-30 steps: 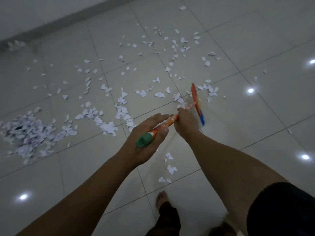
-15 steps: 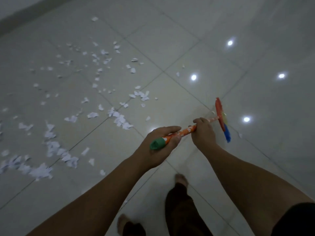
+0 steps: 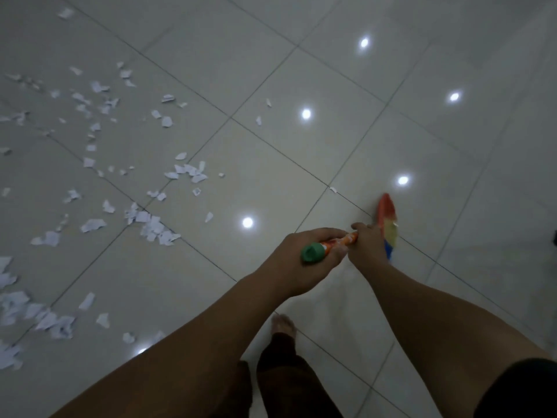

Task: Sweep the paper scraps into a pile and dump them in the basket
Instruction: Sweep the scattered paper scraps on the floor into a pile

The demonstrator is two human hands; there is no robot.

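Note:
I hold a broom with an orange handle and green end cap [image 3: 313, 252]. My left hand [image 3: 301, 263] grips the handle just below the cap. My right hand [image 3: 363, 245] grips it farther down. The broom's head [image 3: 387, 226], red, yellow and blue, rests on the pale tiled floor to the right of the mess. White paper scraps [image 3: 156, 227] lie scattered over the left half of the floor, with a denser heap [image 3: 18, 309] at the left edge. One small scrap [image 3: 333, 189] lies just beyond the broom head. No basket is in view.
Glossy grey tiles [image 3: 301, 164] reflect several ceiling lights. My bare foot [image 3: 283, 324] and dark trouser leg stand below my hands. A dark object [image 3: 554, 238] shows at the right edge.
The view has swung right, so the scraps now sit at the left. The broom head has moved right, away from the scattered paper. Both hands keep their grip.

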